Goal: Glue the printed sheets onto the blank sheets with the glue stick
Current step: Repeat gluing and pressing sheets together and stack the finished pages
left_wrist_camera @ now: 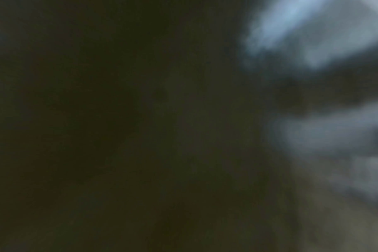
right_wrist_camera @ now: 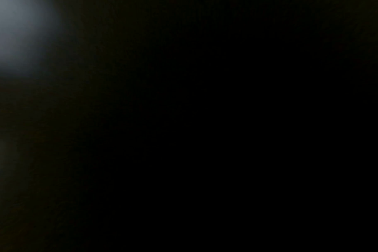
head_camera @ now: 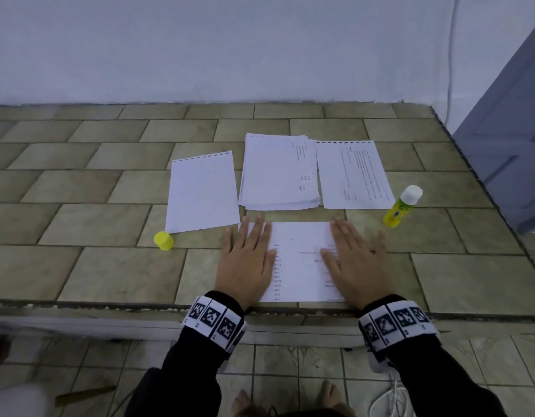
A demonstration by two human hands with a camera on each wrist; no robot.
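A: Tiled desk is filling mid-frame, pale wall sitting behind it, grey door showing at the right edge.

B: Hands?

A: Both lying flat, fingers straight, gripping nothing. Left hand is pressing the left edge of the printed sheet at lower centre; right hand is pressing its right edge. Sheet is reaching the desk's near edge. Can't tell whether a blank is lying under it.

B: Glue stick?

A: Glue stick is standing uncapped right of centre, leaning slightly, white tip up, near the lower right corner of a single printed page. Not touching either hand. Its yellow cap is sitting apart at centre-left, just below the lower left corner of the blank sheet.

B: Other paper?

A: Stack of printed sheets is lying between the blank sheet and the single page, just above the pressed sheet.

B: Wrist cams?

A: Both going dark and blurred. Nothing readable. Marker bands are showing on both wrists over black sleeves.
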